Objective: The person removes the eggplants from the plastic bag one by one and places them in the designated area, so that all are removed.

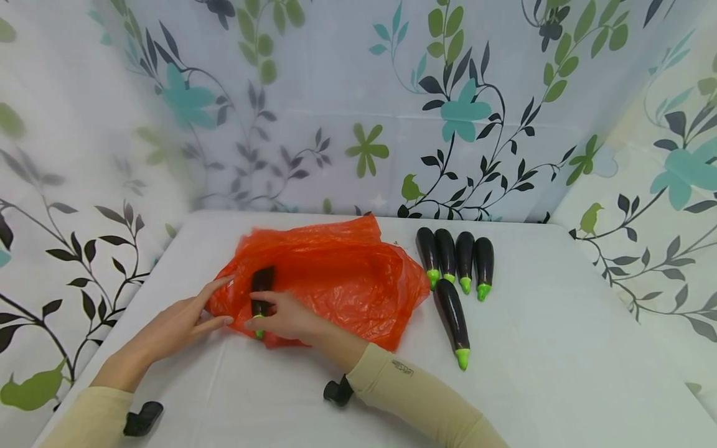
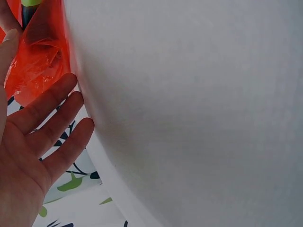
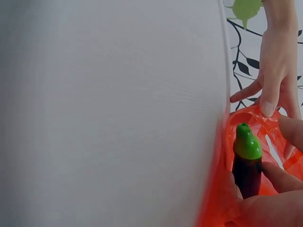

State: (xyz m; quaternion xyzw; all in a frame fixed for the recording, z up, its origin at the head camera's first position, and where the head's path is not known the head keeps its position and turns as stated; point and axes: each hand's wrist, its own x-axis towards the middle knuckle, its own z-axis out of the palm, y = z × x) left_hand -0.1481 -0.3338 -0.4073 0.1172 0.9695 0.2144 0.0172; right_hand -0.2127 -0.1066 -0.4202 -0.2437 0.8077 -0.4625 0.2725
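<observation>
My right hand (image 1: 287, 317) holds a dark eggplant (image 1: 262, 281) with a green cap, at the left end of a crumpled red plastic bag (image 1: 336, 292). Thumb and fingers lie on either side of the eggplant (image 3: 248, 146) in the right wrist view, its green cap toward the table's near edge. My left hand (image 1: 176, 326) is at the bag's left edge, thumb and forefinger spread apart and touching the plastic. Its other fingers (image 2: 61, 142) stretch out loosely in the left wrist view.
Several eggplants (image 1: 463, 258) lie side by side right of the bag, and another eggplant (image 1: 452, 317) lies slanted in front of them. Black straps (image 1: 143, 418) show at both wrists. White cloth covers the table (image 1: 560, 348); a leaf-patterned curtain (image 1: 336, 93) surrounds it.
</observation>
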